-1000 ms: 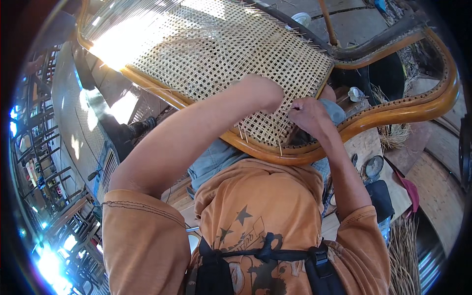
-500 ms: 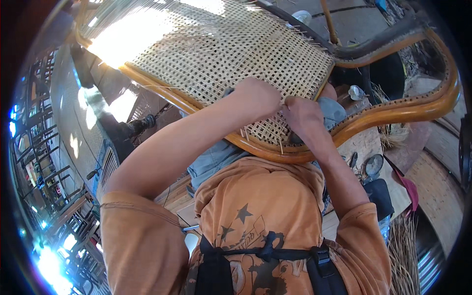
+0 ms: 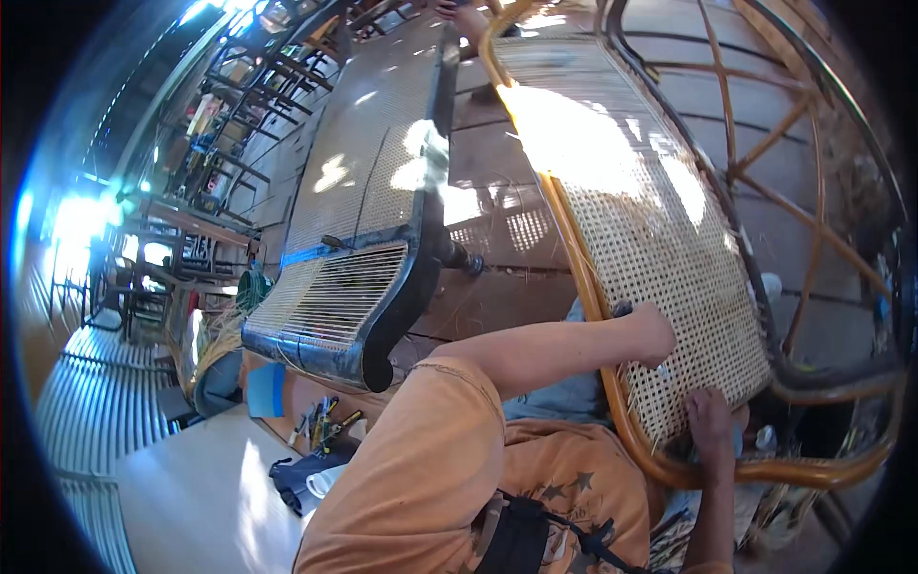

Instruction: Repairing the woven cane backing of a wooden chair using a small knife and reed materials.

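Note:
Before me lies a pale woven cane panel (image 3: 660,253) in a curved, honey-brown wooden chair frame (image 3: 574,234). My left hand (image 3: 655,335), back upward, is curled in a fist over the near part of the weave. A dark, rounded thing (image 3: 622,308) shows beside that wrist; whether the hand holds it I cannot tell. Lower and to the right, my right hand (image 3: 708,418) rests at the near corner of the cane, fingers bent in against it. What either hand pinches is hidden. Loose strand ends stick out along the frame's near edge.
Left stands a black-framed cane bench (image 3: 382,182), its near end strung with parallel strands. Screwdrivers and other hand tools (image 3: 325,421) lie beside a pale board (image 3: 196,478). Another person's hand (image 3: 447,10) shows at the far end. Stacked chair frames fill the far left.
My view has swung left, bringing the black bench and tools in. My hands, close together before, are now apart, the right one nearer me at the panel's corner.

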